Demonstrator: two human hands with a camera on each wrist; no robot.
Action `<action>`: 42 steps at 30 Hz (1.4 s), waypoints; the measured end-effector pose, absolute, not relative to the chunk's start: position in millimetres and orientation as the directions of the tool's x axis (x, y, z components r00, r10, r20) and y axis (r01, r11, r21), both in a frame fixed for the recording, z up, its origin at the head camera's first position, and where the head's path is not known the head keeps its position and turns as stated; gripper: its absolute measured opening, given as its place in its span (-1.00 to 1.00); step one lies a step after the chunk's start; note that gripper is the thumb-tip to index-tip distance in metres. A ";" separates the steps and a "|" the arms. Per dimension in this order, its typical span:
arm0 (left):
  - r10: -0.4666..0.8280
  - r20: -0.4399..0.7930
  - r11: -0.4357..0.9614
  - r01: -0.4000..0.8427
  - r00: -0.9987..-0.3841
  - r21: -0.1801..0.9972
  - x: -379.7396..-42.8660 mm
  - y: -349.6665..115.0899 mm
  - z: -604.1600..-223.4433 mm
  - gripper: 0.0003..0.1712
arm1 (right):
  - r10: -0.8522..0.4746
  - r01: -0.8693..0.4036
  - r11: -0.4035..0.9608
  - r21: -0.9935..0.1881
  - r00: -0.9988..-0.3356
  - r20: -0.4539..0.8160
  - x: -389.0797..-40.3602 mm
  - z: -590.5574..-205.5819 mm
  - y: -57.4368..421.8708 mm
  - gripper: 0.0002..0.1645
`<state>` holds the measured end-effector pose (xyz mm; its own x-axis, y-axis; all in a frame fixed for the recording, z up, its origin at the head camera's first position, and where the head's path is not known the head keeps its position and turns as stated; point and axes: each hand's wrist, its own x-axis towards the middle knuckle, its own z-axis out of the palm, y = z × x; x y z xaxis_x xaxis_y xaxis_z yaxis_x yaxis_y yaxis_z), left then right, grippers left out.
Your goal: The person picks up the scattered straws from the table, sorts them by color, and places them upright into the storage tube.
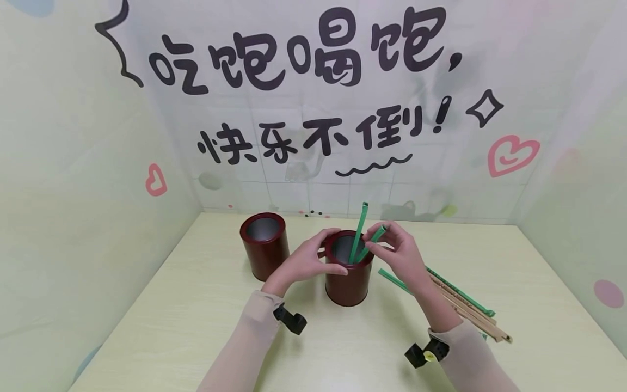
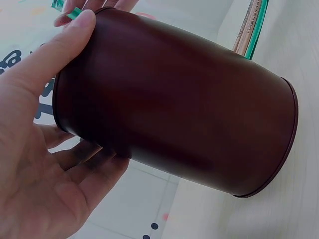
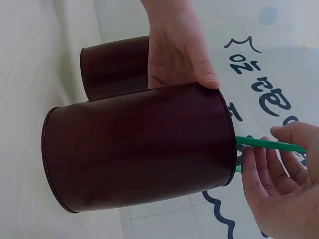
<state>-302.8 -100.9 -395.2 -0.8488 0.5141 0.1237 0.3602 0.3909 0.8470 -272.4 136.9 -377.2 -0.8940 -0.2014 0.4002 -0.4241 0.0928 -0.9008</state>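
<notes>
A dark red canister (image 1: 348, 286) stands on the table, its grey inside visible from above. My left hand (image 1: 311, 258) holds it round the top, thumb at the near side of the rim and fingers behind. One green wrapped straw (image 1: 361, 226) leans up out of the canister. Over the right part of the rim, my right hand (image 1: 398, 251) pinches a second green straw (image 1: 378, 234) between thumb and fingers, its lower end inside the canister. In the right wrist view, the pinched straw (image 3: 269, 143) sticks out past the rim.
Another dark red canister (image 1: 266, 253) stands to the left, behind my left forearm. Right of my right hand lies a loose bundle of brown straws (image 1: 470, 310) with several green straws (image 1: 460, 291), partly hidden by my forearm. A printed curtain (image 1: 303, 109) rises behind the table.
</notes>
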 end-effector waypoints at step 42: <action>0.489 0.109 0.417 0.341 -0.866 0.843 -303.7 -100.6 -397.2 -0.01 | -0.091 -0.411 0.085 -0.908 -0.911 0.403 -257.7 -389.9 234.2 -0.70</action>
